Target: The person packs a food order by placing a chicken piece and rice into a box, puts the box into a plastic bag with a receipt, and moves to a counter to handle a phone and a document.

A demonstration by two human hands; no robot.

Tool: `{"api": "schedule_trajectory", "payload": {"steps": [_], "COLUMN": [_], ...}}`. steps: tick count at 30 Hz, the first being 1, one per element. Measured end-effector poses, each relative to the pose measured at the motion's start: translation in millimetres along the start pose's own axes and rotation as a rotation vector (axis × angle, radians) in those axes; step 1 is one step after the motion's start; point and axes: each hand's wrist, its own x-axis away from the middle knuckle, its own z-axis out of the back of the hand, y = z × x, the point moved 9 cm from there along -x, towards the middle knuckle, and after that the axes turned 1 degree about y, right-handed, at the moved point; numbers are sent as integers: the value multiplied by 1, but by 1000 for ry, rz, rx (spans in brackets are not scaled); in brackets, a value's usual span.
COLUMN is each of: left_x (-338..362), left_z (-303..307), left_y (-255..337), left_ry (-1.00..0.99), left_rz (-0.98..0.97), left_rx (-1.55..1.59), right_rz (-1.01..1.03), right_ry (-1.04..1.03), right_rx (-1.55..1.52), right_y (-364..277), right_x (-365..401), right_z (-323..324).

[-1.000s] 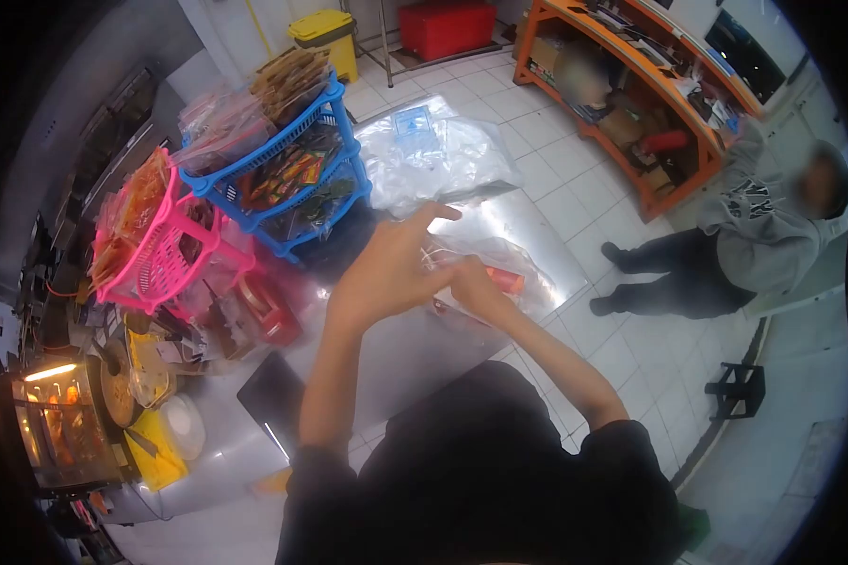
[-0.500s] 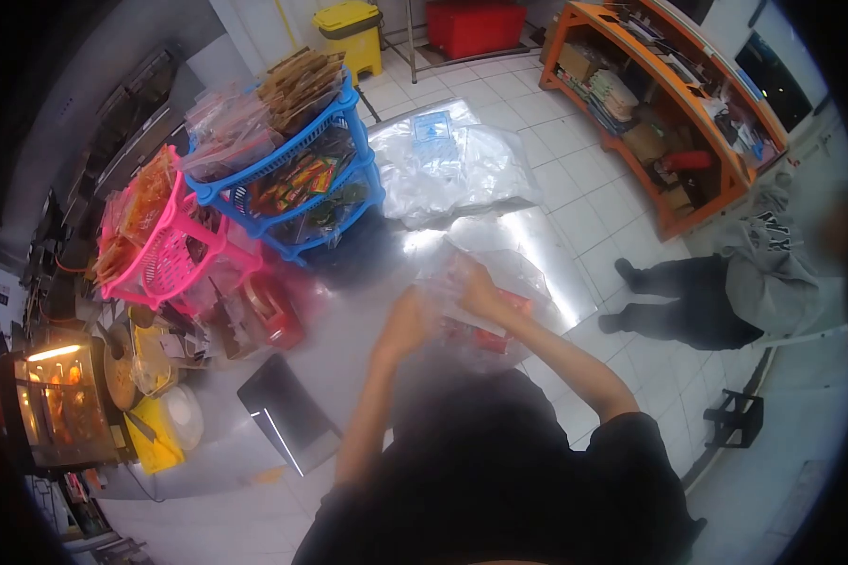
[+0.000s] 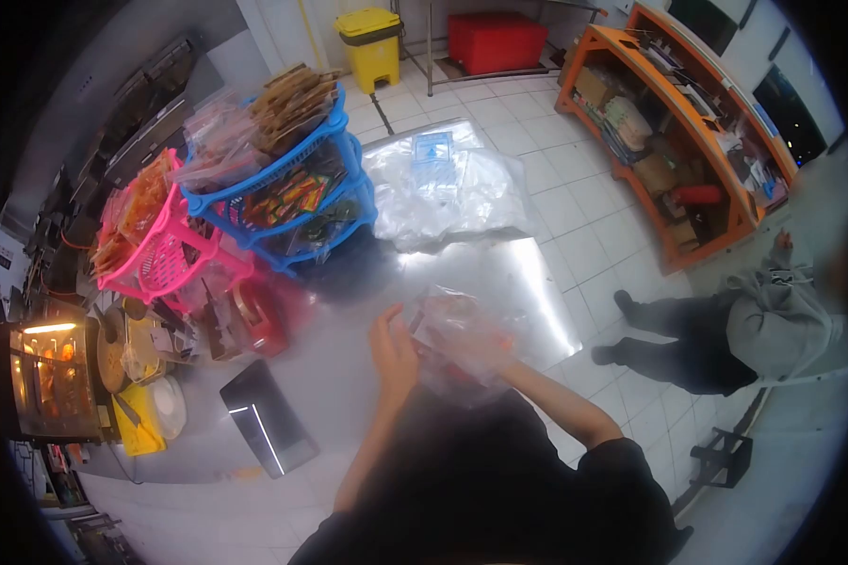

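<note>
- The left hand (image 3: 392, 353) had its grip loosely wide, just beside the bag (image 3: 448, 309).
- The bag overlay the right hand (image 3: 482, 345), whose blurred grip I could not tell.
- The bench (image 3: 334, 320) lay beneath.

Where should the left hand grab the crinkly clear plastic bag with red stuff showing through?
I'd pinch the loose far end of the crinkly clear plastic bag, coming from the left: thin film seems to stick out there beyond the red contents, and the bare, open left hand is on that side.
</note>
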Motion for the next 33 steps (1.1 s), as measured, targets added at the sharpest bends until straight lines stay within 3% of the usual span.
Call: {"api": "schedule_trajectory", "payload": {"steps": [2,4,5,7,9,11,13,15,18,21,23,24,26,27,29,31,33], "left_x": [19,35,36,35,33,38,38,31,18,-11,-26,-30,-30,-42,-73,-100,-129], "left_z": [-12,-35,-40,-49,-56,-60,-58,-59,-65,-56,-57,-55,-52,-52,-38,-44,-54], "left_y": [29,23,20,12,15,47,80,96,85,46,24,19,-25,-36,-49,-52,-45], "left_ry": [-124,-97,-70,-155,-238,-323,-368,-406,-494,-434,-582,-581,-492,-497,-338,-273,-209], "left_rz": [-6,-81,-153,-167,-161,-329,-345,-359,-315,-245,35,28,483,481,362,335,304], "left_rx": [380,418,451,445,439,86,-22,-127,-113,-58,179,176,496,497,399,308,217], "right_rz": [-3,-166,-153,60,241,-262,-94,-258,49,229,332,338,391,388,223,218,191], "right_ry": [9,-111,-109,-231,-158,-690,-771,-672,-334,-168,128,133,290,293,224,289,238], "right_rx": [7,-49,-47,383,287,537,162,305,17,-66,318,318,773,775,563,530,24], "right_y": [-23,-40,-34,-8,52,-44,-104,-119,-110,-36,7,17,21,22,42,52,59], "right_x": [5,7,7,31,73,89,84,44,-64,-172,-202,-205,-207,-208,-208,-209,-211], "right_z": [12,20,27,28,30,64,95,135,140,64,31,25,22,26,38,48,61]}}
